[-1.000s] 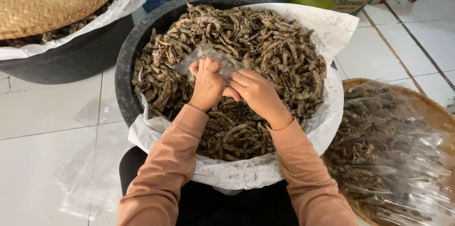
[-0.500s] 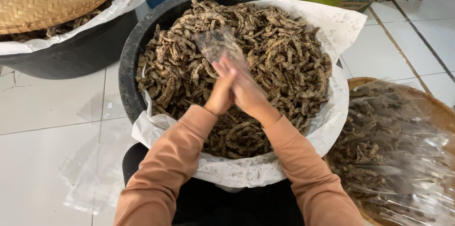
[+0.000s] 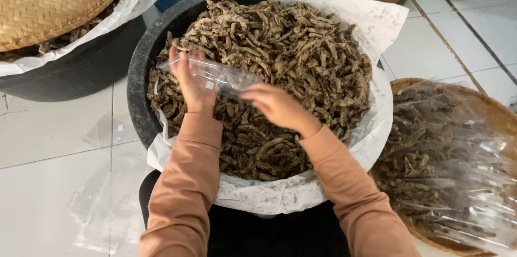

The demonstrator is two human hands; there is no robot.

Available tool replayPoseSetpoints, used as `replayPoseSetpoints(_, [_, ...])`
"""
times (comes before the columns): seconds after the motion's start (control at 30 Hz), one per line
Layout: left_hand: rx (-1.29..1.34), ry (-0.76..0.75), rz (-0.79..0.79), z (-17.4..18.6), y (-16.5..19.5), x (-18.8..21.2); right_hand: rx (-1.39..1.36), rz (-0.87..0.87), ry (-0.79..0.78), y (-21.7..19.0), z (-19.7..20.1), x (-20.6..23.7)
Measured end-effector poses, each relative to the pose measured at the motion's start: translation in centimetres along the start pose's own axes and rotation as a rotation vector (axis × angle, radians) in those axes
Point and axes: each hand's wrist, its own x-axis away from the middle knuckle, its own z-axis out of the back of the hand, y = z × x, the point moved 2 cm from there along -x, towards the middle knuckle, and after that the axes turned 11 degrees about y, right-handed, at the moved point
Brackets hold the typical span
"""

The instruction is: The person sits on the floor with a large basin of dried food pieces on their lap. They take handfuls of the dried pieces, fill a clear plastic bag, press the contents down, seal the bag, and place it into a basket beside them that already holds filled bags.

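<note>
Gripping the clear bag (image 3: 218,76) over the tub (image 3: 141,68), the left hand (image 3: 193,82) and right hand (image 3: 274,105) pinch thin film that could slip, spilling brown sticks (image 3: 301,47).

Fig. legend, my view from head cam. Left hand (image 3: 195,85) & right hand (image 3: 277,107): both bare, no gloves, rings or watch that I can see. Both arms in long sleeves, plain salmon-pink/light terracotta knit, no print or logo visible. Cuffs sit snug at wrists; fabric creases along forearms. Lower body: dark, near-black garment at bottom of frame, between the sleeves; detail too dim for me to tell.
</note>
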Motion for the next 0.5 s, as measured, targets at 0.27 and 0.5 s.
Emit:
replayPoseSetpoints(0.27, [0.200, 0.106, 0.330, 0.6, -5.6, 1.6, 0.880, -0.410, 0.521, 8.2, 10.3, 4.2])
replayPoseSetpoints(0.5, [0.242, 0.054, 0.314, 1.0, -5.6, 1.3, -0.396, -0.092, 1.165, 3.4, 10.7, 3.7])
